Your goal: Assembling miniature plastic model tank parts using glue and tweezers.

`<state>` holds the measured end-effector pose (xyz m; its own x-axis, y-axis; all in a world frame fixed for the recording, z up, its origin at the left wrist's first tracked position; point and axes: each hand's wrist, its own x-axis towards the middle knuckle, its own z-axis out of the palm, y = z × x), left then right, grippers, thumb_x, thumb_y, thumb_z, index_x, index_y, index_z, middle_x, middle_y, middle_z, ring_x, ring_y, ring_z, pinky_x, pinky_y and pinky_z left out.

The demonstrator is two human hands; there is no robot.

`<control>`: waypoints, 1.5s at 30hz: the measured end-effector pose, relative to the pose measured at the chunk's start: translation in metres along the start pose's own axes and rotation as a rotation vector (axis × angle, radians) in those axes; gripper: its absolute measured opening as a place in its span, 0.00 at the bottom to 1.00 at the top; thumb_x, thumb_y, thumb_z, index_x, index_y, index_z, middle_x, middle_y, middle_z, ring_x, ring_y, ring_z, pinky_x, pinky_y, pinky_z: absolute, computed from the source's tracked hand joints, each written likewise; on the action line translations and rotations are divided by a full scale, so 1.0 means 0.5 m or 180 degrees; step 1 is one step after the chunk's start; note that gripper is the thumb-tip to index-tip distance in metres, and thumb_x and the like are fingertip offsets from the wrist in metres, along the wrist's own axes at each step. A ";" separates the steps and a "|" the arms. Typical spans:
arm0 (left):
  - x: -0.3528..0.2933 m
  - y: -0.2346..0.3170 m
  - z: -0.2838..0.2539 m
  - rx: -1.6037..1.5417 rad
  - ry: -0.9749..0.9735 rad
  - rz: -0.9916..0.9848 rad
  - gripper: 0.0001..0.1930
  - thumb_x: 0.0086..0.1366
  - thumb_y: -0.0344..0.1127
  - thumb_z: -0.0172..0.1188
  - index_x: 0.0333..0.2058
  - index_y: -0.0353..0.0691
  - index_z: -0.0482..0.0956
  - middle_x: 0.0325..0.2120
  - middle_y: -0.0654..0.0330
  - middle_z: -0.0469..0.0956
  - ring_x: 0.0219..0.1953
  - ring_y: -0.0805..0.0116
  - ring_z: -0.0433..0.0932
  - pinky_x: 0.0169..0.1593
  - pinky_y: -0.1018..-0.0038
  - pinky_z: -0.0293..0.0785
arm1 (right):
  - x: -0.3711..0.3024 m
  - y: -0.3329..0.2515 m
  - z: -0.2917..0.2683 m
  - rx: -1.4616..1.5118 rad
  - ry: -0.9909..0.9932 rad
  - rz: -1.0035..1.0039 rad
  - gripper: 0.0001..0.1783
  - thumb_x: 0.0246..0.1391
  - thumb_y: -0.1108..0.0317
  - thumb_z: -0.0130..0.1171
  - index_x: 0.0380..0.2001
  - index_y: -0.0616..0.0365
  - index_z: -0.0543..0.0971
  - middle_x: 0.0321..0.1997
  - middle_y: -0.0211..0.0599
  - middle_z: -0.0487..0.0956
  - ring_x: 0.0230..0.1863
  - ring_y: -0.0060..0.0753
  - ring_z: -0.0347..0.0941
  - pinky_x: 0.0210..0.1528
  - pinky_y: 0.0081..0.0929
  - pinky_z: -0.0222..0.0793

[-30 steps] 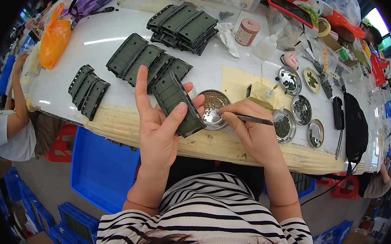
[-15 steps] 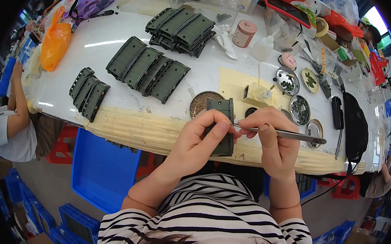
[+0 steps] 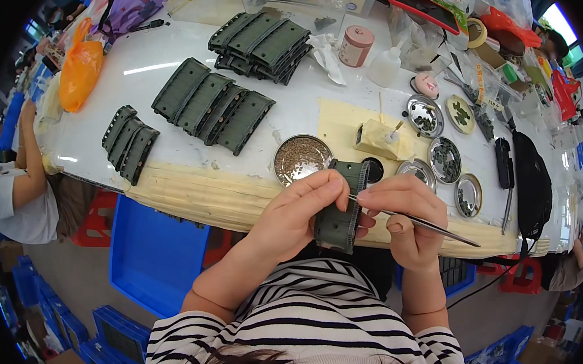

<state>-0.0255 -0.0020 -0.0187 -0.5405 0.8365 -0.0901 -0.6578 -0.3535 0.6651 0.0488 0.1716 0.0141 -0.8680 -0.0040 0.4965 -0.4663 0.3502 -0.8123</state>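
Co-worker (image 3: 21, 204) at the left rim is partly lost in the dark edge. Next come small green pieces (image 3: 131, 142), then overlapping larger green panels (image 3: 211, 103) covering one another in part. Below, a blue tray (image 3: 155, 259) slips out of sight under the table's padded edge (image 3: 191, 199). The left hand (image 3: 297, 212) pinches a curved green panel (image 3: 335, 227) between thumb and fingers, just below a metal dish (image 3: 276, 157) of brown bits; its other fingers are largely hidden behind the piece. The right hand (image 3: 416, 220) is closed around tweezers (image 3: 447, 232), their tips meeting the left fingertips over the panel; whether they grip anything is too small to tell. The right hand partly hides another dish (image 3: 433, 180).
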 end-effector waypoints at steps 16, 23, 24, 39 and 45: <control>0.000 -0.002 0.009 -0.0071 0.0017 -0.0111 0.16 0.73 0.44 0.41 0.32 0.37 0.66 0.35 0.54 0.74 0.42 0.63 0.79 0.44 0.67 0.80 | 0.002 0.001 -0.004 -0.0088 -0.0043 0.0068 0.14 0.49 0.64 0.63 0.38 0.61 0.82 0.34 0.38 0.79 0.32 0.33 0.74 0.34 0.24 0.70; 0.001 -0.005 0.003 -0.0193 -0.0079 -0.0069 0.16 0.73 0.43 0.41 0.31 0.37 0.66 0.35 0.54 0.74 0.42 0.63 0.79 0.44 0.68 0.80 | 0.002 0.003 -0.002 -0.0028 -0.0039 0.0093 0.11 0.53 0.67 0.60 0.37 0.62 0.82 0.34 0.39 0.79 0.33 0.32 0.74 0.34 0.23 0.70; 0.001 -0.005 0.004 -0.0198 -0.0062 -0.0073 0.16 0.73 0.43 0.41 0.31 0.37 0.66 0.35 0.54 0.74 0.42 0.63 0.79 0.44 0.68 0.80 | 0.002 0.004 -0.001 0.0029 -0.0029 0.0116 0.11 0.53 0.68 0.60 0.37 0.62 0.82 0.34 0.40 0.78 0.32 0.31 0.74 0.34 0.22 0.70; 0.002 -0.012 0.004 -0.0273 -0.0090 -0.0105 0.16 0.73 0.44 0.41 0.31 0.37 0.66 0.35 0.54 0.75 0.42 0.64 0.80 0.45 0.68 0.80 | -0.001 0.006 0.000 0.0392 0.0012 0.0218 0.10 0.57 0.72 0.55 0.39 0.66 0.81 0.35 0.40 0.76 0.27 0.21 0.73 0.27 0.16 0.71; 0.002 -0.012 0.004 -0.0261 -0.0132 -0.0101 0.17 0.73 0.45 0.41 0.32 0.38 0.66 0.35 0.54 0.75 0.42 0.64 0.80 0.45 0.69 0.80 | -0.001 0.009 -0.002 0.0348 -0.0026 0.0154 0.10 0.58 0.73 0.55 0.39 0.66 0.81 0.36 0.40 0.76 0.26 0.19 0.72 0.26 0.15 0.71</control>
<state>-0.0209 0.0019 -0.0212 -0.4978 0.8638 -0.0782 -0.7158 -0.3583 0.5994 0.0472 0.1744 0.0105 -0.8911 0.0025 0.4539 -0.4394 0.2458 -0.8640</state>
